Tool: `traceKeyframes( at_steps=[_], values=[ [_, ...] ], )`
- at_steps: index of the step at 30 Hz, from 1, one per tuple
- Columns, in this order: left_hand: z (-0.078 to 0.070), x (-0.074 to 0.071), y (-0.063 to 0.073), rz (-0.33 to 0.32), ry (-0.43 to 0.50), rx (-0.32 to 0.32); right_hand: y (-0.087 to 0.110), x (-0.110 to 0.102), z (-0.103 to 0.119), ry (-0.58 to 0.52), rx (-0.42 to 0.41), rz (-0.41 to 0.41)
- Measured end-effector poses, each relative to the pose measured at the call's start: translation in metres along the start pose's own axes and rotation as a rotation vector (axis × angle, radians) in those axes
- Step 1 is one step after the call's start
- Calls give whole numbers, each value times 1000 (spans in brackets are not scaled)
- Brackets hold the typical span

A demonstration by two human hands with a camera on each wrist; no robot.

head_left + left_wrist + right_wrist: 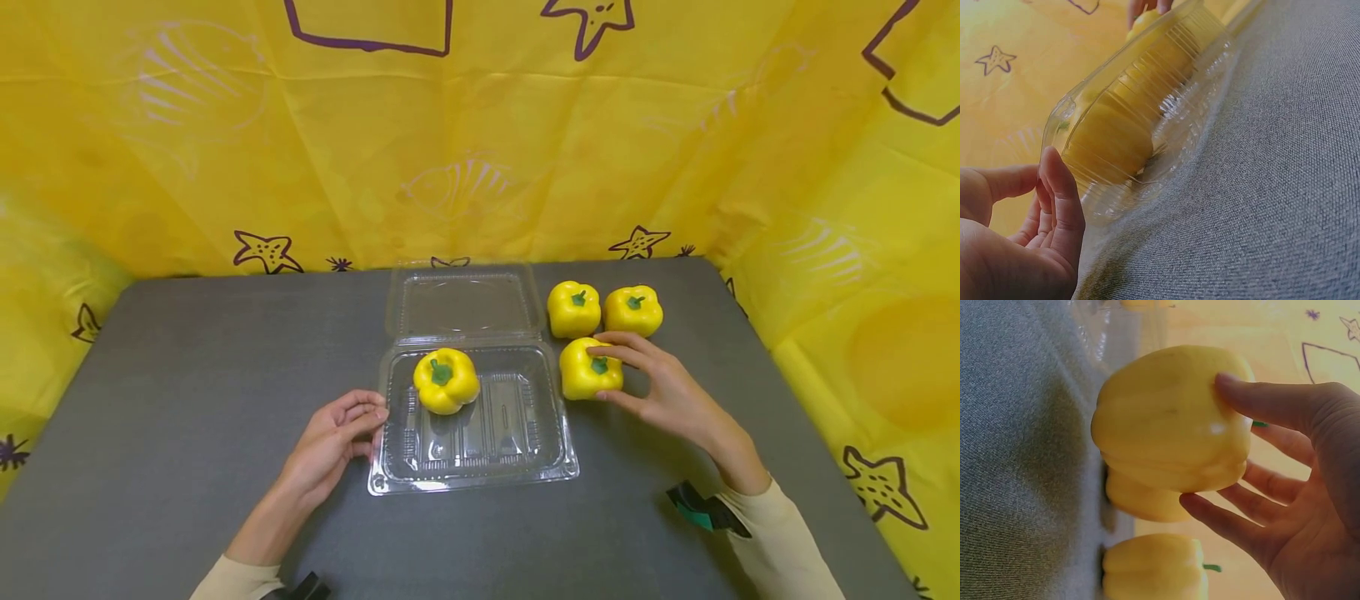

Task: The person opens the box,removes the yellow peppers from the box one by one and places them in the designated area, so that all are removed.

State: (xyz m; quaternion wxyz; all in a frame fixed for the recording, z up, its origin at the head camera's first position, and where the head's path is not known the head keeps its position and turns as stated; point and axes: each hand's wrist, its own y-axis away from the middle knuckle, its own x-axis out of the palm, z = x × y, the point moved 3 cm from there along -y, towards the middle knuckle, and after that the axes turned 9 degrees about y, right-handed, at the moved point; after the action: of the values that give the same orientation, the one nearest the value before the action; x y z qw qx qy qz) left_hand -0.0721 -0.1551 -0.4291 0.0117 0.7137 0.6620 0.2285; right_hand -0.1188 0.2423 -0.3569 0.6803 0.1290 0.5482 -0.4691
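A clear plastic clamshell container [525,446] lies with its lid folded back, one yellow bell pepper [459,385] in the left part of its base. At the base's left rim, my left hand [330,442] pinches the edge between thumb and fingers; the left wrist view shows this grip [1041,225] up close. Just right of the container, my right hand [671,396] holds another yellow bell pepper [581,371]. In the right wrist view, the thumb presses one side of this pepper [1166,425] and the fingers reach around the other. Whether it touches the table I cannot tell.
Two more yellow bell peppers, one on the left [570,321] and one on the right [633,321], stand behind my right hand. The transparent lid [465,304] lies toward the back edge of the grey table [187,400]. A yellow patterned cloth [337,150] hangs behind and at the sides.
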Motion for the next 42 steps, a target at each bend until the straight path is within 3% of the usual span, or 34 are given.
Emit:
traceKeyframes(
  at_steps=[42],
  values=[
    [-1,1,1,23,14,8,-3,10,-20,-41,21,104]
  ],
)
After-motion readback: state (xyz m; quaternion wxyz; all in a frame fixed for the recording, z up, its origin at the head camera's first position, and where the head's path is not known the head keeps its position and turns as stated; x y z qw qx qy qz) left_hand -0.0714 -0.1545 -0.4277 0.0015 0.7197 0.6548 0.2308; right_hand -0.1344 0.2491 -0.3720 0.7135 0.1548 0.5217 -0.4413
